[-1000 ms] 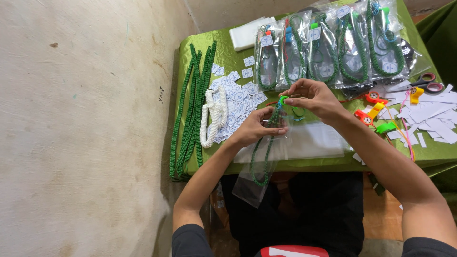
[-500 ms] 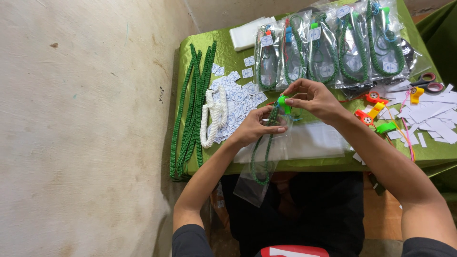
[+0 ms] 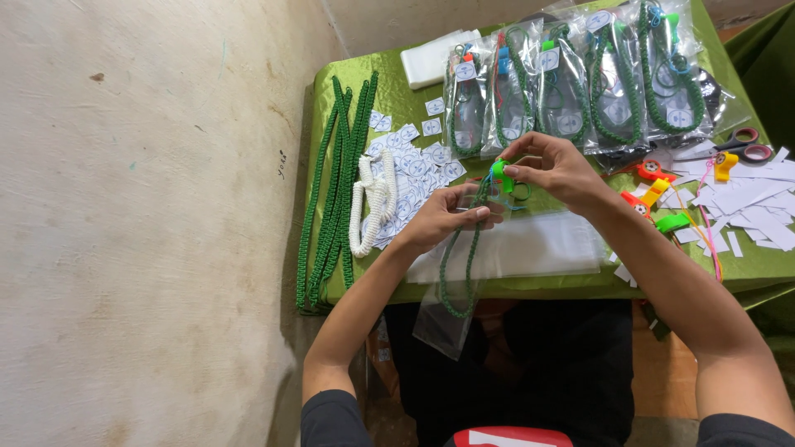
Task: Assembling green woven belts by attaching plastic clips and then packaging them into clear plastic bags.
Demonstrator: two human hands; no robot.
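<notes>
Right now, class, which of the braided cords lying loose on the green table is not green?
The white cord, folded beside the paper labels. The long cords left of it are all green.

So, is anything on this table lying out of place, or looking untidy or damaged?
Nothing looks damaged. The small white paper labels lie scattered loosely between the white cord and the bagged cords. The green cords hang over the table's front edge, and so does the clear bag held by the left hand.

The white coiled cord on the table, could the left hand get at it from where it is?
Probably yes: the white coiled cord lies uncovered just beside the left hand, though that hand holds a green cord.
</notes>
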